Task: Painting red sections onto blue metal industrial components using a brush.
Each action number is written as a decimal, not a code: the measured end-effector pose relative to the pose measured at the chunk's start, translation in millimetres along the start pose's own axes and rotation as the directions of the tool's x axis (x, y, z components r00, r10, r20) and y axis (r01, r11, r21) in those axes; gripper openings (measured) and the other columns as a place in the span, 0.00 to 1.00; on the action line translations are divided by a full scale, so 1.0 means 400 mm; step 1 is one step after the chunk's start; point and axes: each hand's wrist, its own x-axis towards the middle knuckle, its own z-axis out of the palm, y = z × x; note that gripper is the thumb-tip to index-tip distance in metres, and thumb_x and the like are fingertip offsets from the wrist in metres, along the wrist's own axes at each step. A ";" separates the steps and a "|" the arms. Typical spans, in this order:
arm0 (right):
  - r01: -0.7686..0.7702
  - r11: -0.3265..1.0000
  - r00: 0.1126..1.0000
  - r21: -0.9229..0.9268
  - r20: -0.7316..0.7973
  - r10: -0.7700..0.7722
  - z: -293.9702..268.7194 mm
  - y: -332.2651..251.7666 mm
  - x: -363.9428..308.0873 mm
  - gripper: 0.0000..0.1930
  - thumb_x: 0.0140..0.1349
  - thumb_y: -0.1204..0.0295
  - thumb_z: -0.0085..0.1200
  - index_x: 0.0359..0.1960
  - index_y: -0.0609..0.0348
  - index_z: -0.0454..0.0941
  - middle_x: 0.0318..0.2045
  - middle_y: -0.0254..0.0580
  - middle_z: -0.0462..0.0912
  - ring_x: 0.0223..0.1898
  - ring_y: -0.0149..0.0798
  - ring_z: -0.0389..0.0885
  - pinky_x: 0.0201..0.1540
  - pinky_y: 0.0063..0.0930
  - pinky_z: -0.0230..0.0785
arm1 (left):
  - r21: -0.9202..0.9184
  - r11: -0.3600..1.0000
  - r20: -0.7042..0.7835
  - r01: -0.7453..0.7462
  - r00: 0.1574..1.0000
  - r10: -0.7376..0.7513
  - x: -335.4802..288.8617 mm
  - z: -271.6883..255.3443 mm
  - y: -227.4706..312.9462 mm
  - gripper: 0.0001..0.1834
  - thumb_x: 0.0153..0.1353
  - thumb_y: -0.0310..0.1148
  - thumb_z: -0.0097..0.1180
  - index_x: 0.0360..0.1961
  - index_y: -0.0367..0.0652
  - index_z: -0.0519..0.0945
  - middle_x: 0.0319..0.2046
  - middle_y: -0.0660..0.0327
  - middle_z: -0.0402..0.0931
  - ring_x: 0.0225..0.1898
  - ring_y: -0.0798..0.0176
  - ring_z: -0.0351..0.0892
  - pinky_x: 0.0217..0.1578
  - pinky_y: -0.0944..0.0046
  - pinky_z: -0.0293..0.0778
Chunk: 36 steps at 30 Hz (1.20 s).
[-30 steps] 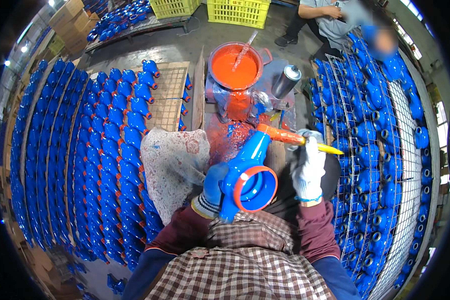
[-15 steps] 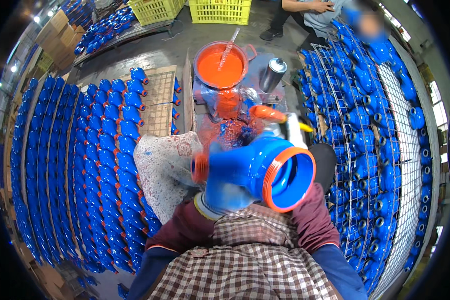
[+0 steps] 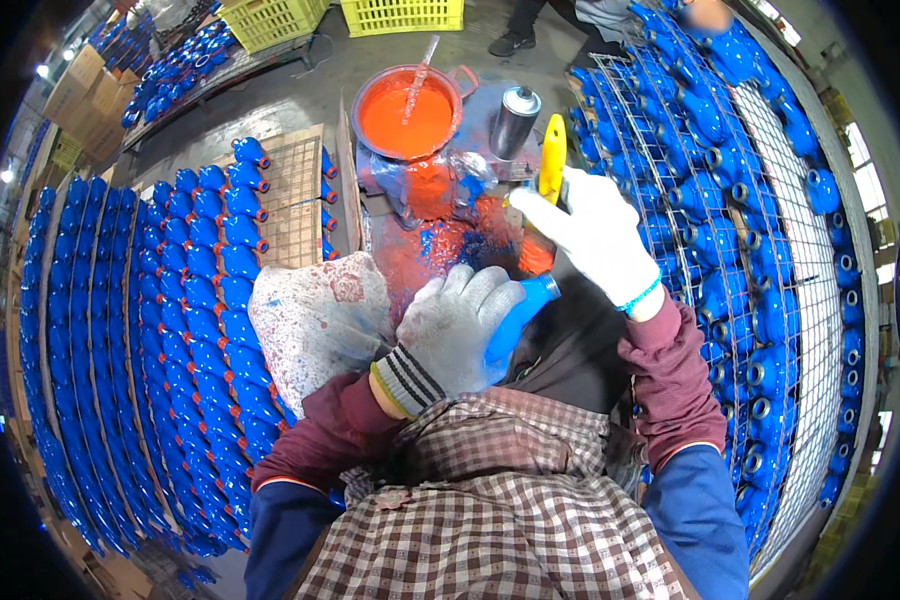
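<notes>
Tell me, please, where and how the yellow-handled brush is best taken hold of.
Probably by the yellow handle, from the right: it is slim and sticks out beyond the right hand, while the brush's near end is coated orange.

Maroon sleeves [image 3: 675, 375], brown-checked apron [image 3: 480, 535]
</notes>
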 end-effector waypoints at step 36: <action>-0.156 -0.355 0.979 0.922 0.192 0.069 0.143 0.068 -0.074 0.13 0.69 0.67 0.48 0.51 0.58 0.70 0.48 0.45 0.76 0.41 0.36 0.80 0.37 0.25 0.76 | -0.904 -0.292 0.319 0.313 0.947 0.029 -0.111 0.054 -0.105 0.50 0.40 0.39 0.76 0.63 0.40 0.61 0.58 0.53 0.67 0.59 0.56 0.71 0.60 0.52 0.67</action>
